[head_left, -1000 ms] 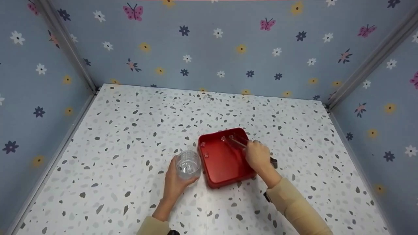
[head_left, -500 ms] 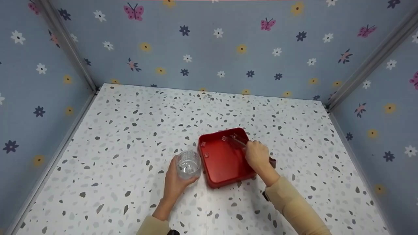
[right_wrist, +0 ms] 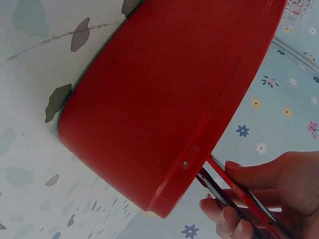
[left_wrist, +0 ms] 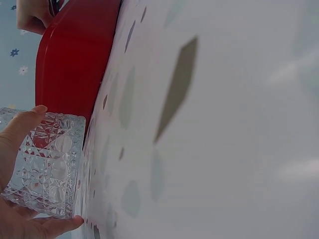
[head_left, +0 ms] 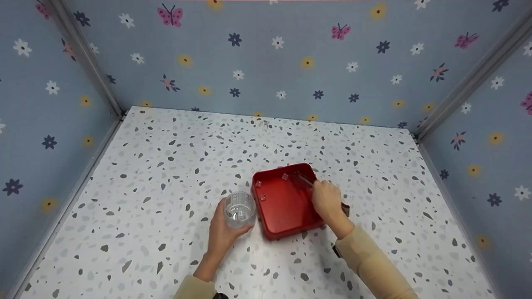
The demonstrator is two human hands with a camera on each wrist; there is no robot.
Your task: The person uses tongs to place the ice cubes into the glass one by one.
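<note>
My left hand (head_left: 221,234) grips a clear cut-glass tumbler (head_left: 240,207) just left of a red tray (head_left: 286,211). In the left wrist view, the thumb and fingers wrap the patterned glass (left_wrist: 47,164), and something clear lies in its bottom. My right hand (head_left: 327,199) holds shiny metal tongs (head_left: 306,180), which reach over the tray's right wall to its far right corner. A clear cube at their tips is hard to make out. Other small clear cubes (head_left: 285,176) lie along the tray's far and left sides. The right wrist view shows the tongs' two arms (right_wrist: 232,189) between thumb and fingers, their tips hidden behind the tray wall.
The tray and tumbler stand on a white speckled tabletop (head_left: 187,166). Blue panels (head_left: 266,62) with flowers and butterflies enclose it at the back and both sides.
The right hand has shifted slightly left, and the tongs' arms appear closer together. The cube near their tips has moved a little toward the far right corner. Left hand and tumbler stay put.
</note>
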